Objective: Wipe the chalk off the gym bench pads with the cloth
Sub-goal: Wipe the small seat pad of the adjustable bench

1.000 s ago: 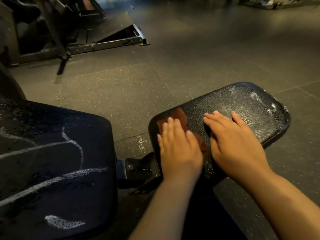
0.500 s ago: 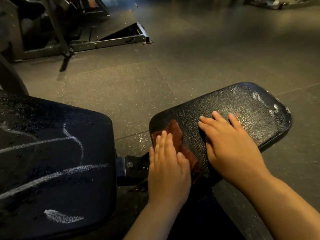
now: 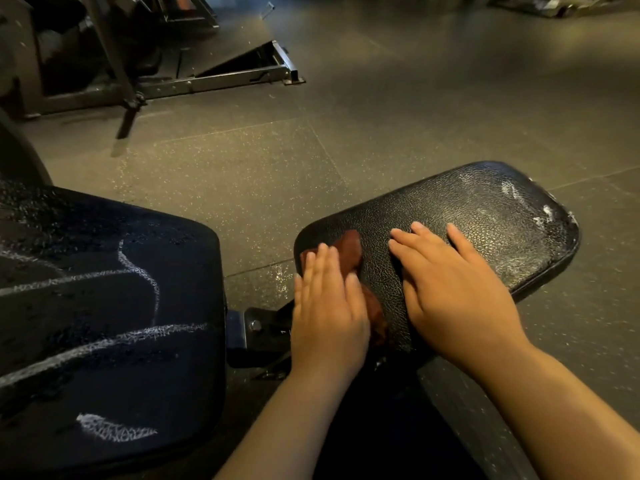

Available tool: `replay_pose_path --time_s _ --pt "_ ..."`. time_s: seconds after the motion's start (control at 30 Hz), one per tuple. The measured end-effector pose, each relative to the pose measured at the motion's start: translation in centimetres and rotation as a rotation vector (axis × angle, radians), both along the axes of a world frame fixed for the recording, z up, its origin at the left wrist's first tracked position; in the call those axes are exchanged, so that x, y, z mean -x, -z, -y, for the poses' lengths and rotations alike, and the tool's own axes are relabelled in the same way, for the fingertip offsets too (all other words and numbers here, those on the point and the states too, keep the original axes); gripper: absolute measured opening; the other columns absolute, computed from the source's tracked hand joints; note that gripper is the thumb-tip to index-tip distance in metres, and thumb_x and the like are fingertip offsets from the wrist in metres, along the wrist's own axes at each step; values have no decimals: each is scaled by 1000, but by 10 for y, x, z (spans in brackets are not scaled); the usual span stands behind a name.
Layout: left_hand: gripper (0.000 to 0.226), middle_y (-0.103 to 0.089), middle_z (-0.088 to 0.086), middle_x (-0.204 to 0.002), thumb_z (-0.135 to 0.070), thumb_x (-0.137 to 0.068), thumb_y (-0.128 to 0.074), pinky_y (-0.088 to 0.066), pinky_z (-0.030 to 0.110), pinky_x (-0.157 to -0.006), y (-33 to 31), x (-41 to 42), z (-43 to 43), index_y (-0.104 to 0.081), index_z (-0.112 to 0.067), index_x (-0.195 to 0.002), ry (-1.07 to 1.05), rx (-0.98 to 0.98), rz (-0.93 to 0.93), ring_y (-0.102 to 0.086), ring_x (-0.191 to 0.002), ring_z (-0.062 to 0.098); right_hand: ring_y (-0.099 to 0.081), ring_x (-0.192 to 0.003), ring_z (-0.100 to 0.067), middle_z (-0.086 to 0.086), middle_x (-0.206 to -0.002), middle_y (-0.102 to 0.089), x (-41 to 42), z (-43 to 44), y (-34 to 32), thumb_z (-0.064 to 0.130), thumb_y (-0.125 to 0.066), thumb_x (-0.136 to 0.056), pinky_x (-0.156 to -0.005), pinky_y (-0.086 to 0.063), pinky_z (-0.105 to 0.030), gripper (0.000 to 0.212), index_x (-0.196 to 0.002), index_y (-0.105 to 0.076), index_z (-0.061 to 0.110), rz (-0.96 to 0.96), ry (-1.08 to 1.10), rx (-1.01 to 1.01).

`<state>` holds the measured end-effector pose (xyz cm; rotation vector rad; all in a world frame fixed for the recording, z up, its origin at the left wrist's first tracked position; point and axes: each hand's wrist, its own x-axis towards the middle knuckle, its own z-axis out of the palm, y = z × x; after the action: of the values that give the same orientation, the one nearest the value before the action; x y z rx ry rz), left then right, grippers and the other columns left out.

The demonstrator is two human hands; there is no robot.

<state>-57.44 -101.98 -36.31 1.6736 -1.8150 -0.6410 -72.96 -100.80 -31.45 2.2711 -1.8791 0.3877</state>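
The small black seat pad (image 3: 485,216) lies at centre right, with white chalk smears near its far right end. A reddish-brown cloth (image 3: 349,252) sits on the pad's near left corner. My left hand (image 3: 329,306) presses flat on the cloth with straight fingers and covers most of it. My right hand (image 3: 450,289) rests flat on the bare pad just right of the cloth, fingers spread. The large dark back pad (image 3: 104,306) fills the lower left and carries long white chalk lines.
A metal bracket (image 3: 256,327) joins the two pads. Speckled rubber floor (image 3: 381,116) stretches beyond the bench. A black steel machine frame (image 3: 207,81) stands at the back left, and more equipment (image 3: 554,5) lies at the top right.
My left hand has slid the cloth back toward me and to the left, to the pad's near left corner. My right hand has stayed flat on the pad, shifting slightly left.
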Motion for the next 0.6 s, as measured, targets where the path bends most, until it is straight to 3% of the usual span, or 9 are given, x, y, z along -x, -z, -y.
replay_pose_path --time_s 0.13,0.33,0.53,0.6 --pt "57 0 -2 -168 -35 -107 -21 9 39 -124 -17 16 59 -9 -18 -160 -119 -114 10 8 -153 14 -41 -144 -20 0 -148 -54 2 -1 1 22 -45 -88 -121 -15 -43 53 -138 -58 13 -21 -8 -21" --pt "65 -1 -10 -167 -48 -100 -12 4 34 -125 -9 11 -17 -7 -23 -160 177 110 44 11 -151 1 -40 -144 -15 1 -148 -53 0 0 0 23 -36 -86 -121 -16 -41 58 -138 -59 14 24 38 -4" --pt "60 7 -2 -168 -40 -107 -17 10 36 -124 -14 9 55 0 -17 -160 -70 -138 3 13 -152 11 -42 -143 -16 1 -147 -54 1 2 0 18 -45 -85 -121 -17 -42 55 -137 -60 15 18 29 -12" --pt "57 5 -2 -168 -37 -107 -17 11 38 -124 -20 24 57 -5 -18 -160 -55 -102 17 11 -153 12 -41 -143 -15 2 -148 -53 2 1 0 19 -43 -86 -121 -17 -42 55 -138 -59 15 17 31 -23"
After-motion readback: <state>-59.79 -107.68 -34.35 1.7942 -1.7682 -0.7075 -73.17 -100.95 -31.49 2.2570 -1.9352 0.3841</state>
